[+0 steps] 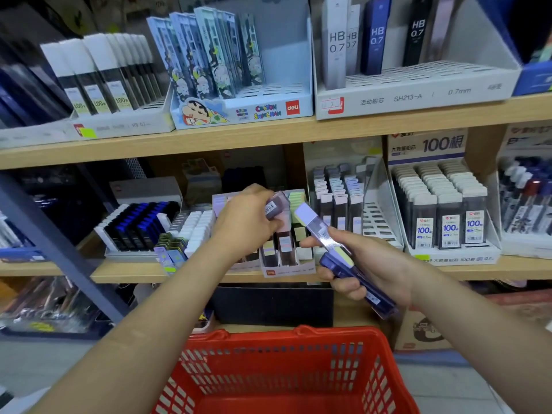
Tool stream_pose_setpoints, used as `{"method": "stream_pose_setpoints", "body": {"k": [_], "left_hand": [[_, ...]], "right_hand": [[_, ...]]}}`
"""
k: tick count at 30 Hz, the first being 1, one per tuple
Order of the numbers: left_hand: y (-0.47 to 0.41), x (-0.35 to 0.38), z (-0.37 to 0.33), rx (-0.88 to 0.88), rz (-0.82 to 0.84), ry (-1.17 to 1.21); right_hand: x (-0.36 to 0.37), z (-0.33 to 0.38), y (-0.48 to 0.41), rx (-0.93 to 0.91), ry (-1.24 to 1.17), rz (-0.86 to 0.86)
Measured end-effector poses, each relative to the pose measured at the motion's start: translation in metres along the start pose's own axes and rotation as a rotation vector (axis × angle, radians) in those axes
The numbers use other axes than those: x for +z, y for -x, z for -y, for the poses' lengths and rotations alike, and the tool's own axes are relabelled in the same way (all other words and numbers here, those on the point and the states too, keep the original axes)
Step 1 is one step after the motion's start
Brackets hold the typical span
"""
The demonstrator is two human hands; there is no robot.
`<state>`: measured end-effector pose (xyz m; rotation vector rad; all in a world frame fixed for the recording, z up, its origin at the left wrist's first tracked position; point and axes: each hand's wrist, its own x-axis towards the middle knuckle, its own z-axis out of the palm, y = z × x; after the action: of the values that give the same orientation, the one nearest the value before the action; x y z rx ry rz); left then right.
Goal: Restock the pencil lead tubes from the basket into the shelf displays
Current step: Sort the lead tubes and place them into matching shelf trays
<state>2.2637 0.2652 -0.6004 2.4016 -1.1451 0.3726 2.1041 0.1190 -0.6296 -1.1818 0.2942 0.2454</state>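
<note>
My left hand [245,220] grips one dark lead tube [276,204] with a barcode label, held over the small pastel display box [288,270] on the middle shelf. My right hand [370,264] holds a bundle of lead tubes [343,258], a lilac-capped one on top and a dark blue one beneath, just right of that box. The red basket [286,372] sits low in front of me; its visible floor looks bare.
The upper shelf carries a Crayon Shin-chan display [239,110] and a white HB 0.7 display [418,94]. On the middle shelf stand a blue-capped tray [140,225], a grey tube display [337,198] and a "100" tube display [448,228]. A metal upright [59,252] crosses at left.
</note>
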Motion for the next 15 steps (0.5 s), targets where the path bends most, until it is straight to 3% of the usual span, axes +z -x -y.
{"method": "stream_pose_setpoints", "body": {"k": [9, 13, 15], "left_hand": [[-0.004, -0.018, 0.014, -0.117, 0.015, 0.14], [-0.002, -0.028, -0.001, -0.194, 0.024, 0.563], [0.001, -0.033, -0.011, -0.24, 0.113, 0.726]], "right_hand": [[-0.002, -0.001, -0.006, -0.026, -0.038, -0.09], [0.002, 0.002, -0.005, -0.029, -0.079, 0.013], [0.006, 0.003, -0.005, -0.025, -0.091, 0.078]]}}
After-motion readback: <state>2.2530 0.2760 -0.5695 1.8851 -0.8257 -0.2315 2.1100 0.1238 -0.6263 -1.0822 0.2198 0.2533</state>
